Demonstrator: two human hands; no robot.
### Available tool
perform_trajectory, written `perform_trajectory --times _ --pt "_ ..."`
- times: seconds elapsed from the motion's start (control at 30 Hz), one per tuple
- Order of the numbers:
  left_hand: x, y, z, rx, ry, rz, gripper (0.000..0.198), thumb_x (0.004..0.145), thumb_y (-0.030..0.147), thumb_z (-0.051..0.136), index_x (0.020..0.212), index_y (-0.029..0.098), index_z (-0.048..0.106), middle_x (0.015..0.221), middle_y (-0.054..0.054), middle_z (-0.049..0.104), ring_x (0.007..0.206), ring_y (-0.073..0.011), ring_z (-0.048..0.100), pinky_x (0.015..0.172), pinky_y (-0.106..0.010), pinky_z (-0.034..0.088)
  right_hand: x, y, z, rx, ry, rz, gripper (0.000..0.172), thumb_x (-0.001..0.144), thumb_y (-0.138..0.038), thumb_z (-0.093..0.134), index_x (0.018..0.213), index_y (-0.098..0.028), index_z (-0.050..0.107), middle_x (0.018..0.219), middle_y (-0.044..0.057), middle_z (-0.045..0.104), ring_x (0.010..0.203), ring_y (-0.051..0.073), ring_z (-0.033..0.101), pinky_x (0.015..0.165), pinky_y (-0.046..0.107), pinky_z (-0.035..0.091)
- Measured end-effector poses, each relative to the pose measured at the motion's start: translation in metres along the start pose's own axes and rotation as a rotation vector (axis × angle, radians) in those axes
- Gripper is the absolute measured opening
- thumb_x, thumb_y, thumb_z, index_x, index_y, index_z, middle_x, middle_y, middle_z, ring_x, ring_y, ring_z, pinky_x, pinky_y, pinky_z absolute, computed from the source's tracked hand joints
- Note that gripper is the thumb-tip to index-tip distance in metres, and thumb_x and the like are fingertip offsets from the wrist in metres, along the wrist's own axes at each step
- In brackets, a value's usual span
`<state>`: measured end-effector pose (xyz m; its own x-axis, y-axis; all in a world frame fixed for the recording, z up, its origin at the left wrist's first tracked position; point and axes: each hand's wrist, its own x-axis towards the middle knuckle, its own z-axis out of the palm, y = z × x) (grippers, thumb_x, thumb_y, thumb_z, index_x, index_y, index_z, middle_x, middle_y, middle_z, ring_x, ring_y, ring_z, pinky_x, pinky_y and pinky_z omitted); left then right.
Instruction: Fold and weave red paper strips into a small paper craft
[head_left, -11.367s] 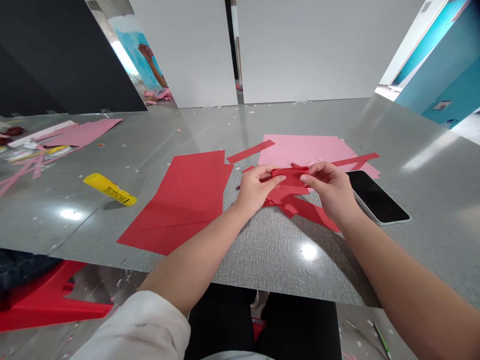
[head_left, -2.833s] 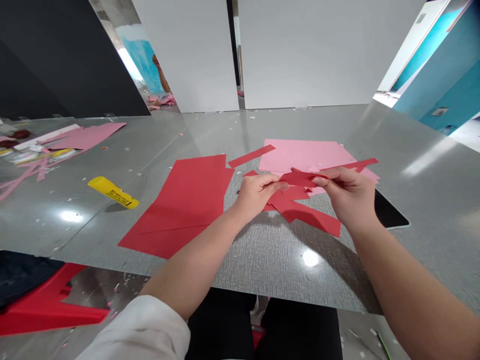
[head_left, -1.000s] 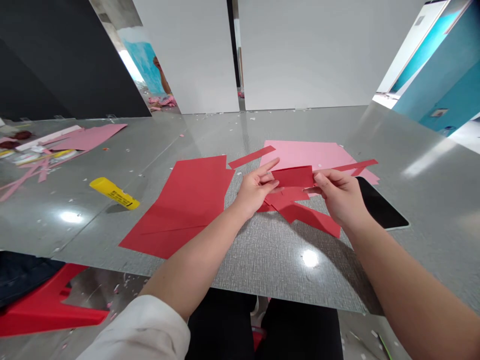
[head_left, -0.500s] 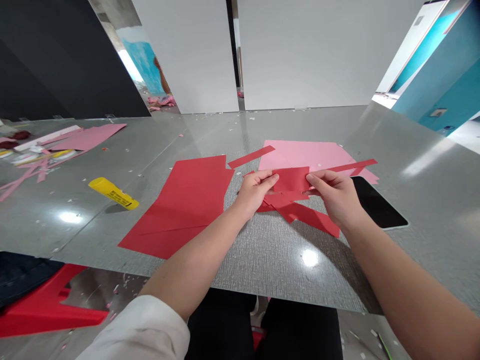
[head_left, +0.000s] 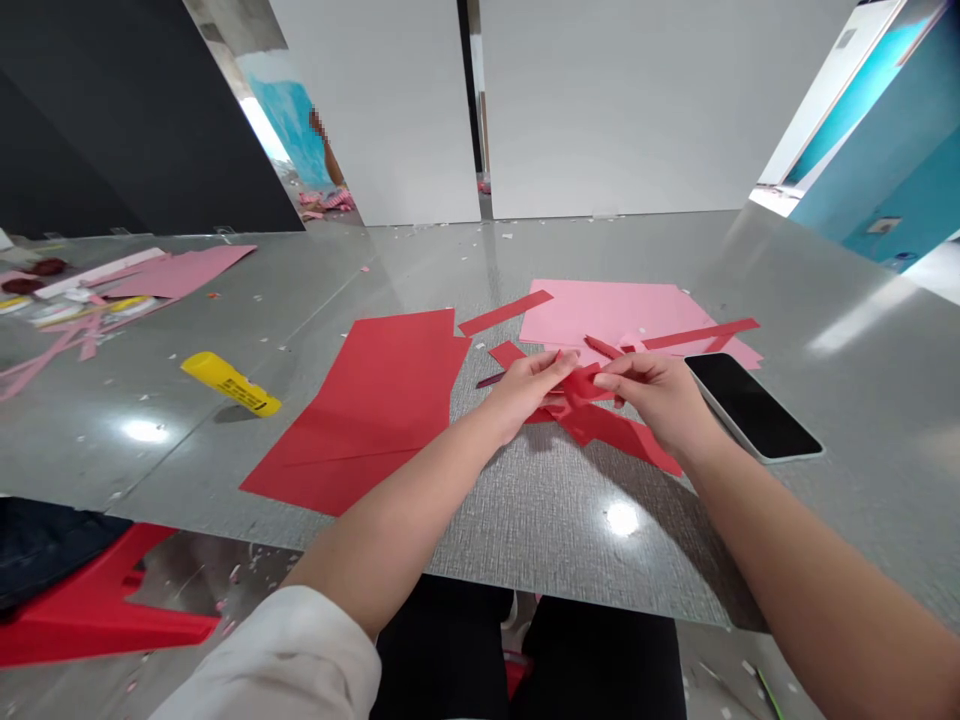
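Between the fingertips of both hands is a small piece of red paper (head_left: 583,383), tilted or folded so that only part of its face shows. My left hand (head_left: 531,392) pinches its left side; my right hand (head_left: 651,392) pinches its right side. Red paper scraps (head_left: 626,438) lie on the table beneath the hands. A dark, thin pen-like object (head_left: 490,380) pokes out beside my left hand, mostly hidden. Left of that hand lie large red paper sheets (head_left: 382,395). Pink paper (head_left: 600,305) spreads behind my fingers, with red strips (head_left: 705,332) near it.
A phone (head_left: 754,405) lies right of my right hand. Farther left is a yellow tube or bottle (head_left: 230,383). Pink paper and clutter (head_left: 169,275) occupy the far left. White panels (head_left: 667,110) stand along the table's back edge; a red stool (head_left: 105,610) is below left.
The red paper piece, held flat and spread before, is now tilted or folded and shows less of its face. My hands are closer together, the right having moved left, uncovering more of the phone.
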<state>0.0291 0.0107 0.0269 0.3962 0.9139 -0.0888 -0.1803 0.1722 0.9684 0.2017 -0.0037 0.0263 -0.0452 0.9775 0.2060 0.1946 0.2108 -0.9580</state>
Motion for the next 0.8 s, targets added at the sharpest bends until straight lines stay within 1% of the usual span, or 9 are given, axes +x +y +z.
perform_trajectory --times 0.07,0.2,0.27,0.33,0.47,0.57,0.67,0.73,0.8 --pt "-0.001 0.000 -0.002 0.000 -0.063 -0.025 0.037 0.073 0.045 0.063 0.100 0.019 0.064 0.095 -0.008 0.066 0.081 -0.0153 0.063 0.075 -0.030 0.048 0.003 0.002 -0.003 0.087 0.051 0.032 0.018 0.066 -0.037 0.069 0.064 -0.019 0.065 0.055 -0.003 0.055 0.049 0.008 0.046 0.047 0.025 0.041" --pt "-0.003 0.001 -0.006 -0.014 -0.181 -0.085 0.027 0.073 0.030 0.067 0.096 0.016 0.063 0.098 -0.011 0.066 0.085 -0.0186 0.063 0.073 -0.033 0.049 0.009 0.002 -0.012 0.140 0.249 0.035 0.017 0.065 -0.035 0.070 0.065 -0.019 0.063 0.055 -0.002 0.054 0.046 0.008 0.043 0.040 0.023 0.035" --pt "-0.003 0.002 -0.006 -0.026 -0.216 -0.107 0.022 0.074 0.024 0.065 0.094 0.015 0.063 0.099 -0.013 0.065 0.086 -0.0202 0.064 0.073 -0.034 0.050 0.010 0.002 -0.015 0.075 0.308 0.021 0.017 0.066 -0.036 0.069 0.067 -0.020 0.064 0.054 -0.002 0.054 0.043 0.008 0.041 0.038 0.023 0.034" --pt "-0.004 0.004 -0.006 -0.043 -0.222 -0.132 0.021 0.075 0.023 0.062 0.094 0.014 0.063 0.096 -0.013 0.066 0.083 -0.0208 0.064 0.072 -0.035 0.050 0.009 0.001 -0.018 -0.015 0.330 0.000 0.017 0.067 -0.037 0.067 0.068 -0.020 0.064 0.054 -0.002 0.054 0.043 0.008 0.041 0.039 0.024 0.033" --pt "-0.006 0.006 -0.005 -0.035 -0.241 -0.132 0.020 0.075 0.021 0.061 0.093 0.014 0.064 0.089 -0.010 0.066 0.078 -0.0185 0.064 0.072 -0.034 0.048 0.007 0.001 -0.019 -0.194 0.379 -0.093 0.017 0.071 -0.038 0.064 0.071 -0.022 0.064 0.058 -0.001 0.058 0.046 0.010 0.046 0.044 0.025 0.036" --pt "-0.005 0.005 -0.006 0.033 -0.178 -0.141 0.017 0.074 0.026 0.063 0.088 0.018 0.066 0.084 -0.005 0.065 0.071 -0.0135 0.061 0.066 -0.028 0.045 0.005 0.000 -0.018 -0.282 0.384 -0.147 0.014 0.072 -0.037 0.063 0.073 -0.023 0.065 0.064 -0.001 0.062 0.052 0.011 0.050 0.049 0.027 0.040" --pt "-0.003 0.002 -0.006 0.095 -0.085 -0.138 0.018 0.073 0.033 0.065 0.083 0.019 0.066 0.081 -0.003 0.064 0.068 -0.0118 0.059 0.062 -0.025 0.043 0.003 -0.003 -0.016 -0.322 0.356 -0.176 0.010 0.072 -0.034 0.064 0.074 -0.024 0.066 0.072 0.000 0.065 0.059 0.013 0.054 0.055 0.028 0.045" --pt "-0.001 0.000 -0.006 0.128 -0.045 -0.098 0.017 0.072 0.032 0.066 0.082 0.018 0.067 0.082 -0.004 0.065 0.069 -0.0121 0.059 0.062 -0.026 0.043 0.002 -0.005 -0.014 -0.291 0.345 -0.177 0.011 0.072 -0.034 0.064 0.076 -0.024 0.067 0.075 0.000 0.066 0.062 0.013 0.056 0.058 0.029 0.047" --pt "-0.001 -0.001 -0.005 0.142 -0.005 -0.045 0.016 0.071 0.031 0.067 0.081 0.018 0.068 0.085 -0.005 0.065 0.070 -0.0121 0.059 0.064 -0.026 0.044 0.001 -0.007 -0.012 -0.181 0.307 -0.135 0.018 0.073 -0.037 0.063 0.086 -0.025 0.067 0.077 0.001 0.066 0.065 0.014 0.058 0.058 0.029 0.050"
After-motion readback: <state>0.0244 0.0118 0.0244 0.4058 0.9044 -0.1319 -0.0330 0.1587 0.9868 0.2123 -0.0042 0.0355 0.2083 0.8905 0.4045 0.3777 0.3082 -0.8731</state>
